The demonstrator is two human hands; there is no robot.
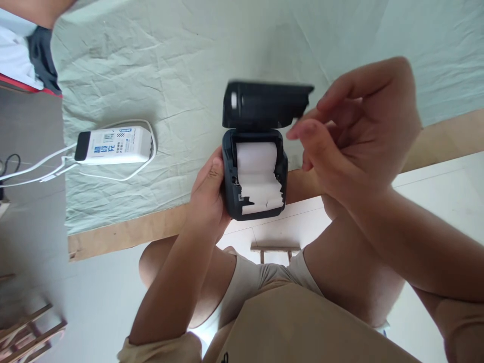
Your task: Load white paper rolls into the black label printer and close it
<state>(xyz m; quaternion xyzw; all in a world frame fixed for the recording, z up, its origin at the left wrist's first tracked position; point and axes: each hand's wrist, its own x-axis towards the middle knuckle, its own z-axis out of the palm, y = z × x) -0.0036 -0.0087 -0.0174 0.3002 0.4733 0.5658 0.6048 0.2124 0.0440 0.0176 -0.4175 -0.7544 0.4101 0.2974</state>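
Note:
A small dark printer [255,214] is held over the table's front edge, its black lid [264,105] raised. Inside lies white paper [259,169] with a ragged, torn end. My left hand [209,194] grips the printer's left side. My right hand [351,121] is at the right of the lid, fingers bent and apart, with the fingertips near the lid's right corner; nothing shows between them.
A white power bank or adapter [119,144] with white cables lies on the pale green cloth [181,60] at the left. Another person's arm [40,10] shows at the top left. A wooden strip [124,234] runs along the table's front edge.

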